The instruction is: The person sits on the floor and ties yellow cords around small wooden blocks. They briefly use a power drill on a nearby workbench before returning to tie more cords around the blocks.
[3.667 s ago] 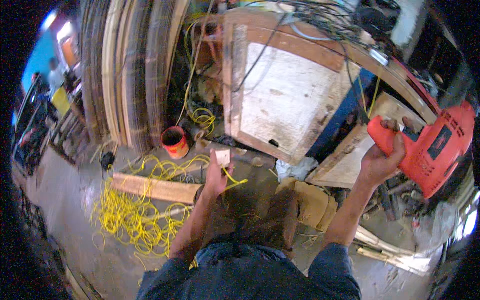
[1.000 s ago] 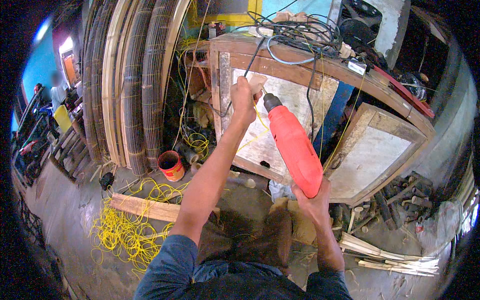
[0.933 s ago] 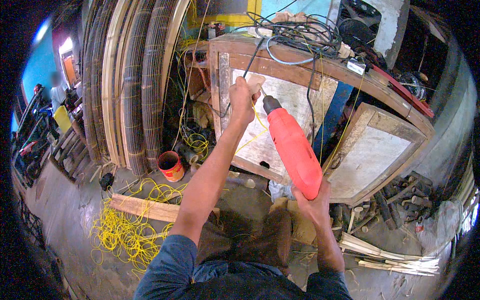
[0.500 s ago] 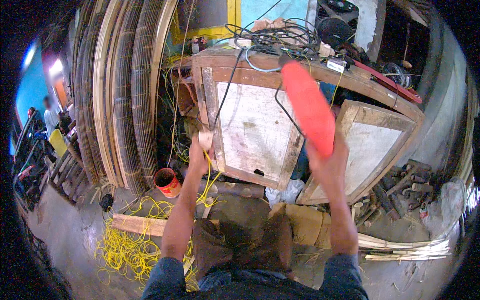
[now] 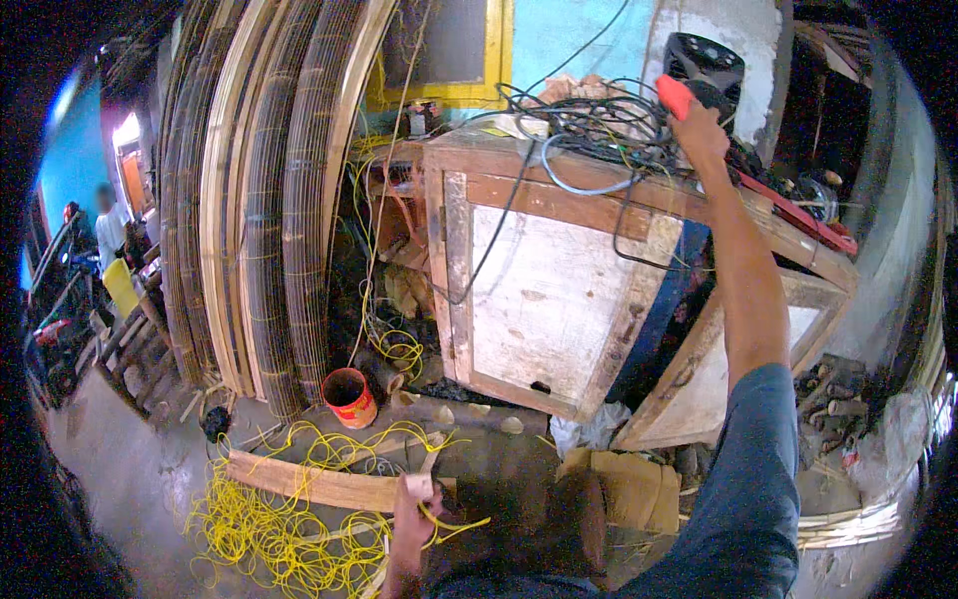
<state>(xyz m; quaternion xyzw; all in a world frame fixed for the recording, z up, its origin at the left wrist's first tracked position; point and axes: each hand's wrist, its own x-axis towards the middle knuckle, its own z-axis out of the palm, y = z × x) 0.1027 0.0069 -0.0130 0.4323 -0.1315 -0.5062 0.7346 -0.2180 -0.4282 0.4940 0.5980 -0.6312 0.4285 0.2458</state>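
My right arm reaches far out to the cabinet (image 5: 559,195) top. My right hand (image 5: 702,138) is closed round a red elongated object (image 5: 676,98), whose kind I cannot make out, beside a tangle of black cables (image 5: 589,125). Low and near my body, my left hand (image 5: 407,527) is closed on a small pale block (image 5: 419,487). A short yellow strand (image 5: 464,525) sticks out to the right from this hand. Beyond the hand lies a wooden plank (image 5: 309,479), with a heap of loose yellow cord (image 5: 259,529) around it.
An orange-red bucket (image 5: 349,397) stands on the floor before tall rolled slatted mats (image 5: 269,220). One cabinet door (image 5: 689,404) hangs ajar at the right. Flattened cardboard (image 5: 629,489) and cut wood pieces (image 5: 838,404) lie at the right. A person (image 5: 108,230) is far left.
My right hand has carried the red object up and away to the cabinet top. The left hand, still holding the pale block, has come down toward my body. The view has shifted.
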